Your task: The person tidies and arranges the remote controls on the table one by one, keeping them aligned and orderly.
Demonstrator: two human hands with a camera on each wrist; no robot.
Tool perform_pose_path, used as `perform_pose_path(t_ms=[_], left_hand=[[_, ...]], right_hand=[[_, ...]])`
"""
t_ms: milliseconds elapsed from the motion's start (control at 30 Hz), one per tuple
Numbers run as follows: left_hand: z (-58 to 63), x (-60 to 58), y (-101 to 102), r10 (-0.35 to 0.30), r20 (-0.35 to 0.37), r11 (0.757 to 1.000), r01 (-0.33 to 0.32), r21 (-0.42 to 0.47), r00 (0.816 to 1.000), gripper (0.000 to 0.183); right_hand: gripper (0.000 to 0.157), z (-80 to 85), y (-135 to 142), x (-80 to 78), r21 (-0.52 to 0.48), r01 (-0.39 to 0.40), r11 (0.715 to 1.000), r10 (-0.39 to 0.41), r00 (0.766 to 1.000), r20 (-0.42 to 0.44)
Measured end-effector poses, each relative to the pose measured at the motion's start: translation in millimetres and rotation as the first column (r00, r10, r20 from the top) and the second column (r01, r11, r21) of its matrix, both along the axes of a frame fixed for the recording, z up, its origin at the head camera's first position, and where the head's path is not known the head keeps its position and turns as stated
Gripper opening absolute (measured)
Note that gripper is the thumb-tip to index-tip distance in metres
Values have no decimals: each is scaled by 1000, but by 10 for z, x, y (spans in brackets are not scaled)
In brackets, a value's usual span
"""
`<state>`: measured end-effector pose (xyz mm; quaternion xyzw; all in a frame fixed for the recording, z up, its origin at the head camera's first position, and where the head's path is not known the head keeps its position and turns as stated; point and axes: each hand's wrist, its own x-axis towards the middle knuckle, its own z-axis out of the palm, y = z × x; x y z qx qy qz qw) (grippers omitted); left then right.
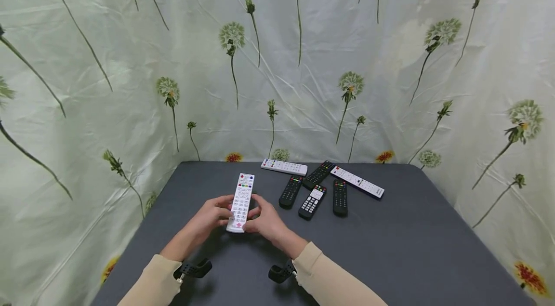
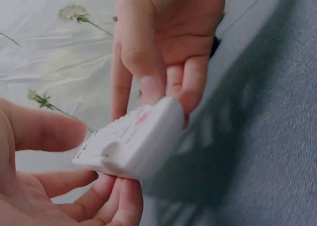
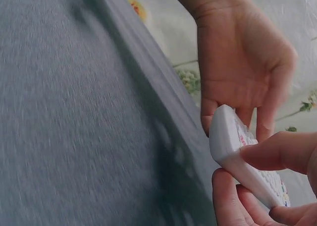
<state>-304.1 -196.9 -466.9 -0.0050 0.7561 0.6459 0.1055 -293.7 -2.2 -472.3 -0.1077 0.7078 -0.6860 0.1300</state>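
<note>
A white remote control (image 1: 240, 202) with rows of buttons is held up above the dark grey table, its coloured buttons toward the far end. On its left side, my left hand (image 1: 211, 217) holds it, fingers beneath and thumb at the upper face. From the other side my right hand (image 1: 270, 221) grips the near end, thumb on top. The left wrist view shows the remote's end (image 2: 153, 137) tilted between both hands. Fingers of the right hand (image 3: 228, 196) curl under the remote (image 3: 242, 151) in the right wrist view.
Further back on the table (image 1: 403, 243) lie a white remote (image 1: 284, 166), another white remote (image 1: 357, 182) and several black ones, including one with a pale upper section (image 1: 312, 202). Two black remotes overlap or nearly touch others there. A flower-printed curtain (image 1: 303, 79) surrounds the table.
</note>
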Motion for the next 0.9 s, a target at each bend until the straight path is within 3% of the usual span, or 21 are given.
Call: perform_pose_path(t_ms=[200,400,500,733,900], left_hand=[[32,101,-87,71,-11,992,-71,-107,997,49],[27,219,-108,149,-75,973,-160,-165,986,46],[3,236,-121,174,-104,964,-191,-185,979,46],[-121,229,-141,239,-117,948,-258,-187,964,44],[-217,211,-124,255,-113,946,-272,-179,960,44]], right_hand=[[93,-30,-146,48,9,-29,1000,29,1000,-3],[92,-63,-279,73,12,-35,999,35,999,-7],[92,-101,-328,62,38,-29,999,30,999,-20],[92,-239,-365,27,198,-2,980,30,990,-139],[92,-326,-333,11,197,-21,980,51,988,-148]])
